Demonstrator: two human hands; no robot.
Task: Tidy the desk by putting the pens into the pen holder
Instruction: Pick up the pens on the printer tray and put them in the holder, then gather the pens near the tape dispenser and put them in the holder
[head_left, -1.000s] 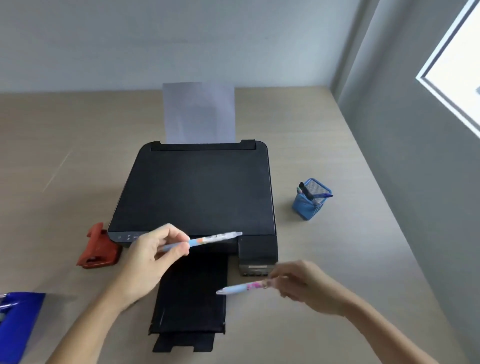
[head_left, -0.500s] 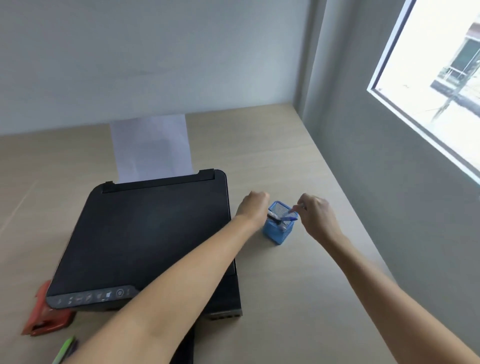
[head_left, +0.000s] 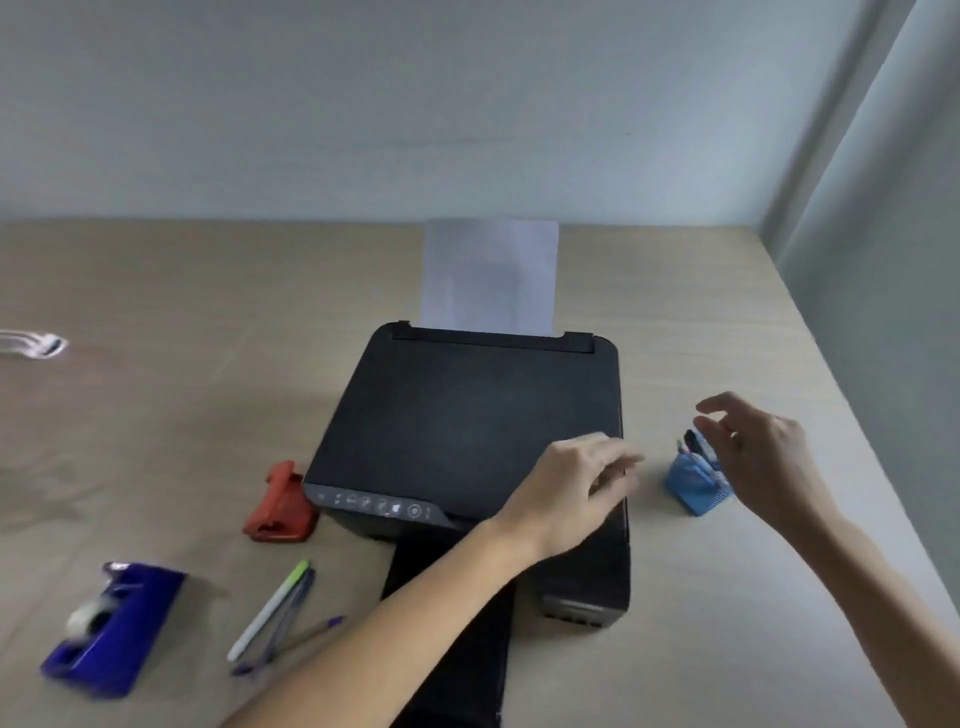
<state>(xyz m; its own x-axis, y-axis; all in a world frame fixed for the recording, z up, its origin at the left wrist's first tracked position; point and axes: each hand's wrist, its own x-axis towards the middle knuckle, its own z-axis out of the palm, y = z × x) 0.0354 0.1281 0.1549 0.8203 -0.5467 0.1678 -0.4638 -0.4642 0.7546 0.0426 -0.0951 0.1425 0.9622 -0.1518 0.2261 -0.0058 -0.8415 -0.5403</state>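
Observation:
A small blue mesh pen holder (head_left: 693, 486) stands on the desk to the right of the printer, with several pens sticking out of its top. My right hand (head_left: 761, 460) hovers just right of and above it, fingers spread, holding nothing. My left hand (head_left: 574, 486) is over the printer's front right corner, left of the holder, fingers loosely apart and empty. Three loose pens (head_left: 278, 616) lie in a bunch on the desk at the lower left: one white with a green cap, two purple.
A black printer (head_left: 467, 415) with a sheet of paper (head_left: 491, 275) in its rear feed fills the middle. A red stapler (head_left: 280, 504) sits at its left front. A blue tape dispenser (head_left: 111, 626) is at the lower left. The wall runs along the right desk edge.
Both hands carried a pen each to the holder and let go; now they are empty and drawn back from it. The view swung left, bringing the loose pens and tape dispenser into sight.

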